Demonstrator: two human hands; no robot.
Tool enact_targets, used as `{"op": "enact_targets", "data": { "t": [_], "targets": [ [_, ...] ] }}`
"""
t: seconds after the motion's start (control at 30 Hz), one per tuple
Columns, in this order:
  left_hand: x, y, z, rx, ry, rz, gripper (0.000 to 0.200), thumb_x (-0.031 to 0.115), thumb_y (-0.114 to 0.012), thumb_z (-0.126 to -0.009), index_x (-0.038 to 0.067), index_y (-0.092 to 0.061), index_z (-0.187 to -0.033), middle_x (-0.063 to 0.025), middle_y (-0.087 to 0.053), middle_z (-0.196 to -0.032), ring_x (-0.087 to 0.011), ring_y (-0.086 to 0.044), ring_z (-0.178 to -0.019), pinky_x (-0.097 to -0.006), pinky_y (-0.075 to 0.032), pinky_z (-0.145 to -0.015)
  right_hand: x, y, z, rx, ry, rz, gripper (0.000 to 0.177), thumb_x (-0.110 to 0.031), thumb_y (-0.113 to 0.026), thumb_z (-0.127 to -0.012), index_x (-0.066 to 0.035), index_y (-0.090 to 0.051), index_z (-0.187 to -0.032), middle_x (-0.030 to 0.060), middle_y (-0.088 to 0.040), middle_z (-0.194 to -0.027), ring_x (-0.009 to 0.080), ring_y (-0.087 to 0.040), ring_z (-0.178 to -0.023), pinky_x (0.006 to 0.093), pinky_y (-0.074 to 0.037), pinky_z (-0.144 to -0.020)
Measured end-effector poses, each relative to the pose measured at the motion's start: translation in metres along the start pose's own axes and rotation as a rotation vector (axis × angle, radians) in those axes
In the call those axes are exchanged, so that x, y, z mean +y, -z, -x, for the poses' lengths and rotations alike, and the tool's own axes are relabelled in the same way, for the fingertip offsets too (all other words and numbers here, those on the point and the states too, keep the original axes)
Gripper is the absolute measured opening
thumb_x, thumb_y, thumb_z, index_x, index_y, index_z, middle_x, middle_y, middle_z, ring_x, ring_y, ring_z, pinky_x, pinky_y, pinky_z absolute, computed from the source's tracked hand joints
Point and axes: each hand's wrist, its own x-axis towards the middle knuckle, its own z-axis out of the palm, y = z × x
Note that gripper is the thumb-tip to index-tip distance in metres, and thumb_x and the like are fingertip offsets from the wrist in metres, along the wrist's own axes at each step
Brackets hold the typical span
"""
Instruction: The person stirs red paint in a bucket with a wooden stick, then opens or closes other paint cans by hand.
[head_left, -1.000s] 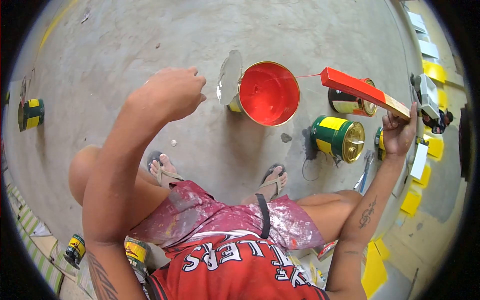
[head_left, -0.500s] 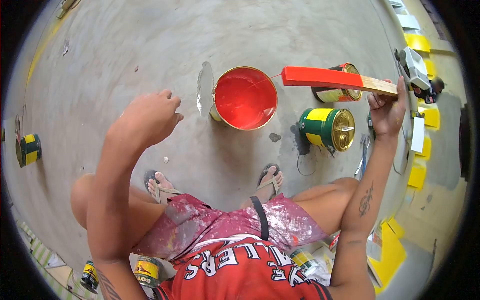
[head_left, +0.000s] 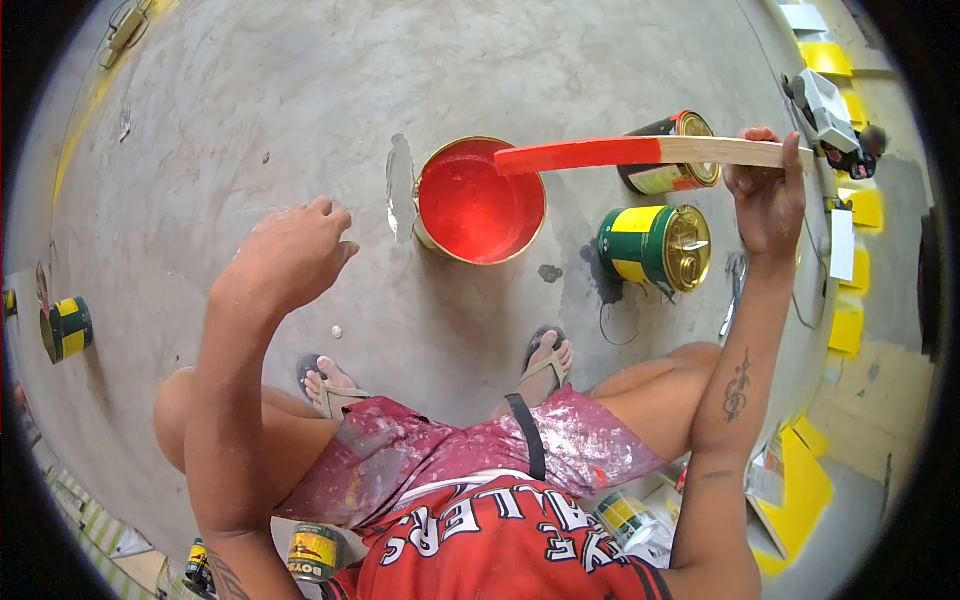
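My right hand (head_left: pixel 768 195) grips the bare end of a wooden stick (head_left: pixel 740 151), which is coated in red paint over its far half. That red end hangs over the right rim of an open paint can (head_left: pixel 427 237) holding red paint (head_left: pixel 475 208). To the left of the can, my left hand (head_left: pixel 295 250) is in the air, fingers loosely bent, thumb apart, with nothing visible in it. A green and yellow can (head_left: pixel 640 245) with a closed lid lies below the stick, and a dark can with a red band (head_left: pixel 672 182) is partly behind it.
A detached can lid (head_left: pixel 399 185) is beside the paint can. Another green can (head_left: pixel 68 330) sits far left. Yellow and white painted pieces (head_left: pixel 840 250) line the right side. More cans, one a yellow-labelled can (head_left: pixel 313 552), are near my body.
The stick has moved left, its red end now over the can's rim. The thin strand of paint from its tip no longer shows. My left hand has shifted slightly down.
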Motion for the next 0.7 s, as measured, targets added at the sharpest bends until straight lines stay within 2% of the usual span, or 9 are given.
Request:
{"op": "enact_targets", "data": {
  "t": [0.07,0.23,0.3,0.5,0.7],
  "targets": [
    [-0.0007,-0.0007,-0.0011,-0.001,-0.001,0.006,0.031,0.028,-0.060,-0.102,0.001,-0.070,-0.114,-0.0177,-0.068,-0.115,-0.0385,-0.066,-0.109,-0.0482,-0.052,-0.096,0.0010,0.0056,-0.0014,-0.075,-0.034,0.001,0.052,-0.053,-0.056,-0.105,-0.003,-0.071,-0.109,0.0047,-0.070,-0.095,0.0118,-0.060,-0.075,0.0278,-0.044,-0.063],
    [-0.0003,0.0011,-0.0026,-0.015,0.005,0.013,0.030,0.028,-0.060,-0.102,0.001,-0.070,-0.113,-0.0172,-0.068,-0.114,-0.0385,-0.066,-0.109,-0.0481,-0.052,-0.096,0.0024,0.0023,-0.0021,-0.032,-0.014,0.010,0.054,-0.054,-0.055,-0.106,-0.002,-0.070,-0.109,0.0067,-0.069,-0.099,0.0123,-0.061,-0.076,0.0276,-0.046,-0.065],
    [0.0005,0.0023,-0.0037,-0.048,0.020,0.002,0.030,0.028,-0.062,-0.102,0.003,-0.069,-0.116,-0.0157,-0.068,-0.114,-0.0353,-0.065,-0.111,-0.0470,-0.051,-0.096,0.0017,0.0031,-0.0026,-0.027,-0.014,0.005,0.055,-0.054,-0.055,-0.106,-0.002,-0.069,-0.110,0.0076,-0.069,-0.100,0.0125,-0.061,-0.076,0.0275,-0.046,-0.066],
    [0.0014,0.0036,-0.0034,-0.068,0.025,-0.019,0.030,0.028,-0.061,-0.102,0.003,-0.069,-0.116,-0.0156,-0.067,-0.115,-0.0348,-0.064,-0.112,-0.0466,-0.051,-0.096,-0.0007,0.0042,-0.0035,-0.151,-0.008,-0.006,0.055,-0.054,-0.055,-0.106,-0.001,-0.069,-0.111,0.0091,-0.068,-0.101,0.0132,-0.061,-0.078,0.0277,-0.048,-0.068],
    [0.0041,0.0058,-0.0016,-0.061,0.037,-0.010,0.030,0.028,-0.061,-0.102,0.003,-0.069,-0.117,-0.0158,-0.067,-0.115,-0.0348,-0.064,-0.112,-0.0465,-0.050,-0.097,-0.0007,-0.0026,-0.0023,-0.009,0.009,-0.003,0.056,-0.054,-0.055,-0.106,-0.001,-0.069,-0.111,0.0086,-0.067,-0.099,0.0127,-0.058,-0.077,0.0272,-0.045,-0.065]
  ]
}}
